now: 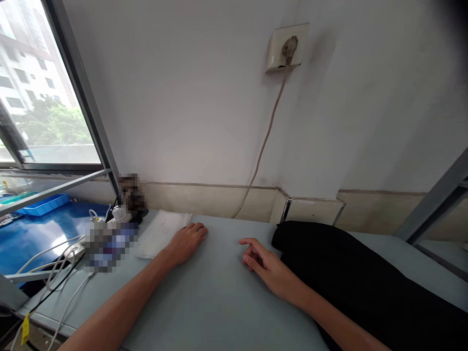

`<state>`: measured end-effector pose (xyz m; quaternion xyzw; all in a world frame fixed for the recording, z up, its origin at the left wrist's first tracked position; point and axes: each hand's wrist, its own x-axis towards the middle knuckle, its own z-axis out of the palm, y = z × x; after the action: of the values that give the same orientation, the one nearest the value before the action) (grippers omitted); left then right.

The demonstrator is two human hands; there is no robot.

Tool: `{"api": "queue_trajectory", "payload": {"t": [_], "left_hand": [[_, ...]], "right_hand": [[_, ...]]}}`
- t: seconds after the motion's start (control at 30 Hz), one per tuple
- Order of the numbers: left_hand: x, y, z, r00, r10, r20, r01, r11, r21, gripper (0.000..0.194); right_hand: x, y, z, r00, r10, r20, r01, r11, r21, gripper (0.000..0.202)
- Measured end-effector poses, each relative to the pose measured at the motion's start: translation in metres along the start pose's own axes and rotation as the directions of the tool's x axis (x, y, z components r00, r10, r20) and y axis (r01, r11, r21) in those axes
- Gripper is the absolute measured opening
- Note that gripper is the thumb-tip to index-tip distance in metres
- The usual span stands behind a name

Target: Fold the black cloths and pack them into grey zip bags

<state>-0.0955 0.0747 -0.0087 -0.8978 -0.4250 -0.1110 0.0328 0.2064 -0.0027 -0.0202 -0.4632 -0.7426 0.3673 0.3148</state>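
Note:
My left hand [187,243] lies palm down on the grey tabletop [219,302], its fingers slightly bent and no object showing in it. Partly behind that hand is a flat white packet [159,234], perhaps a stack of thin plastic bags. My right hand [265,268] rests on its side, index finger stretched out and the other fingers loosely curled, with nothing visible in the grasp. Just right of it a black cloth [340,263] spreads over the surface; my right forearm crosses its edge.
White cables and a power strip [75,249] crowd the left edge beside blurred items. A blue tray [44,204] stands on a blue surface beyond a metal rail [54,190]. From the wall socket [287,48] a cord [265,141] runs down behind the table.

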Motion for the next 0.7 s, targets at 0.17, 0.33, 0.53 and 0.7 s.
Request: {"api": "queue_trajectory", "payload": {"t": [0.17,0.33,0.53,0.7], "left_hand": [[-0.0034,-0.0049,-0.0030,0.998,0.051,0.039,-0.051,0.999,0.007,0.052],[-0.0050,-0.0055,-0.0009,0.997,0.054,0.051,-0.055,0.998,0.023,0.060],[-0.0042,-0.0040,-0.0009,0.997,0.043,0.062,-0.044,0.999,0.014,0.061],[-0.0035,-0.0011,-0.0039,0.997,0.041,0.072,-0.042,0.999,0.005,0.059]], "right_hand": [[-0.0001,-0.0032,-0.0009,1.000,0.008,0.003,-0.008,1.000,0.001,0.037],[0.0008,-0.0043,-0.0007,1.000,0.012,0.006,-0.012,1.000,-0.002,0.036],[0.0005,-0.0030,-0.0017,1.000,0.016,0.017,-0.016,1.000,0.003,0.034],[-0.0006,-0.0063,-0.0030,0.999,0.032,0.018,-0.032,0.999,-0.010,0.035]]}}
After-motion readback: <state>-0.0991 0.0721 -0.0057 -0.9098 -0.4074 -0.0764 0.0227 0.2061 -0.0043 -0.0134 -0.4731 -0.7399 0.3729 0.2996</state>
